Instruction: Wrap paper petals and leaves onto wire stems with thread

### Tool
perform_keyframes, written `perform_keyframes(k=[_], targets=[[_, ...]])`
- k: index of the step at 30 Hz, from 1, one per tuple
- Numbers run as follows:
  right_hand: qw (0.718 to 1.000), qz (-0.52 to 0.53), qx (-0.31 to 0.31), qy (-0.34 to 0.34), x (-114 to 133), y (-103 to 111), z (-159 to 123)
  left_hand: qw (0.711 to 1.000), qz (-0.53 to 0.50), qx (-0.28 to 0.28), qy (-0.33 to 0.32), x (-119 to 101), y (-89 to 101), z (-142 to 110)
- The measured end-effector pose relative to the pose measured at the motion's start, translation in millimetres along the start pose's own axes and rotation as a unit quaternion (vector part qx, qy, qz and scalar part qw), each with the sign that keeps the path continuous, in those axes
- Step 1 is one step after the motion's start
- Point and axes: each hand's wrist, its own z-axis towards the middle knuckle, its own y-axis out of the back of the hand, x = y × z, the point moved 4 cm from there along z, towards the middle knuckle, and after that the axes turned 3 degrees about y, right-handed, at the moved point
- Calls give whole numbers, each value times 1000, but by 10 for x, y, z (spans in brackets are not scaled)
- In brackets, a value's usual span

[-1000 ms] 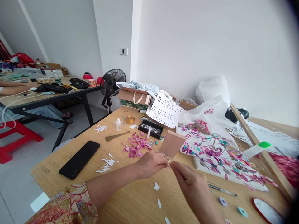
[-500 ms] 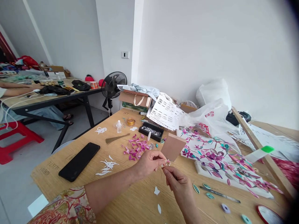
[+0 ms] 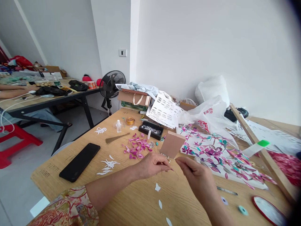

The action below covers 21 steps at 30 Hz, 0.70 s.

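Pearly white beads on a small, thin-stemmed piece [image 3: 167, 158] show at the fingertips of the left hand [image 3: 150, 164], over the middle of the table [image 3: 131, 201], a light-brown wooden surface. The grip of this hand is closed, thumb against fingers, pinching the piece; fine strands trail from it towards the right. The grip of the right hand [image 3: 197, 172] is also closed, thumb and forefinger pressed together just right of the beads and apart from the left hand; whether it pinches a fine thread is too small to tell.

Just beyond the beads stands a brown rectangular block [image 3: 172, 145], leaning slightly. Left of it lies a loose heap of magenta petal-shaped pieces [image 3: 137, 147], and behind the heap is a black open rectangular box [image 3: 151, 130] with small clear pieces inside. Slender white cut-out pieces [image 3: 110, 164] lie left of the left forearm, near a black flat smartphone [image 3: 80, 161]. Three white leaf-like shapes [image 3: 160, 204] run towards the near edge between the forearms. To the right, magenta and teal flower sprays [image 3: 218, 153] spread over white padding, with a round teal spool [image 3: 243, 210] nearer.
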Motion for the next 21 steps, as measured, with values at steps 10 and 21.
perform_keyframes(k=[10, 21], targets=[[965, 229, 31, -125, -209, -561, -171, 971, -212, -83, 77, 19, 55, -10], [999, -22, 15, 24, 211, -320, -306, 979, 170, -93, -56, 6, 50, -1]])
